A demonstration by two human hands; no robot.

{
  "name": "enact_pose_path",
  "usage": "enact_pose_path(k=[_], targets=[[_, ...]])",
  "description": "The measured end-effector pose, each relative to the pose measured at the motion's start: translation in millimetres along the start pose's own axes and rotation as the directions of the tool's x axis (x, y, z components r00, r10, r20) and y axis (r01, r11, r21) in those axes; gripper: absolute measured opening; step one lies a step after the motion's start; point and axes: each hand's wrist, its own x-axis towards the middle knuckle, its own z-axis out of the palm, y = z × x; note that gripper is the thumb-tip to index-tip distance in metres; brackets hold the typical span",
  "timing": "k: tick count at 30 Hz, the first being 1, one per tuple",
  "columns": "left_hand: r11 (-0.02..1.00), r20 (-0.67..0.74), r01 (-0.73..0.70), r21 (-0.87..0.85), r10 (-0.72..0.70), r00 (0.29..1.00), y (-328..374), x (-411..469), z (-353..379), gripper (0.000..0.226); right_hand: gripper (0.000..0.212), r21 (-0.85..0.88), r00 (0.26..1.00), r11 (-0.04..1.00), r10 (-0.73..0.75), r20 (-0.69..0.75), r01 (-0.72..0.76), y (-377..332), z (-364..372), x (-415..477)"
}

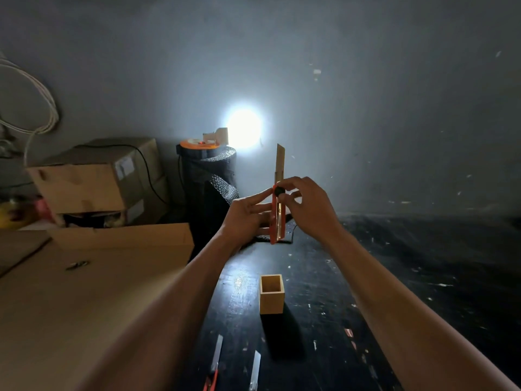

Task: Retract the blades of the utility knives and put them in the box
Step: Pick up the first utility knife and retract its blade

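Note:
I hold an orange utility knife (275,218) upright in front of me, its blade (280,158) sticking out of the top. My left hand (248,214) grips the handle from the left. My right hand (306,206) is on the right side, with fingertips on the black slider knob (280,191). A small open wooden box (271,294) stands on the dark table below my hands. Two more knives lie near the bottom edge with blades out: one with an orange handle (214,362) and one to its right (254,369).
Cardboard boxes (93,179) are stacked at the left, with a flat cardboard sheet (84,292) in front. A dark mesh roll (208,182) with an orange reel on top stands at the back. A bright lamp (244,128) shines behind it. The dark table (394,277) stretches right.

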Motion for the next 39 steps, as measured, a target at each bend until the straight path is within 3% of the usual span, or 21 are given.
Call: enact_pose_path(k=[10,20,34,39], targets=[[0.989,-0.062,-0.054,0.139,0.064,0.996,19,20,2,0.063,0.018,-0.037,0.998,0.998,-0.056,-0.008,0.055,-3,-14,26],[0.995,-0.058,-0.038,0.087,0.044,0.997,28,29,5,0.061,0.016,-0.024,0.997,0.998,-0.055,0.052,0.056,4,-18,18],[0.992,-0.104,-0.038,0.117,0.05,0.993,38,27,10,0.064,0.022,0.122,0.994,0.988,0.092,0.067,-0.099,5,-7,-8],[0.984,-0.113,-0.062,0.164,0.081,0.99,43,26,12,0.065,0.015,0.106,0.995,0.991,0.072,0.075,-0.08,0,-6,-6]])
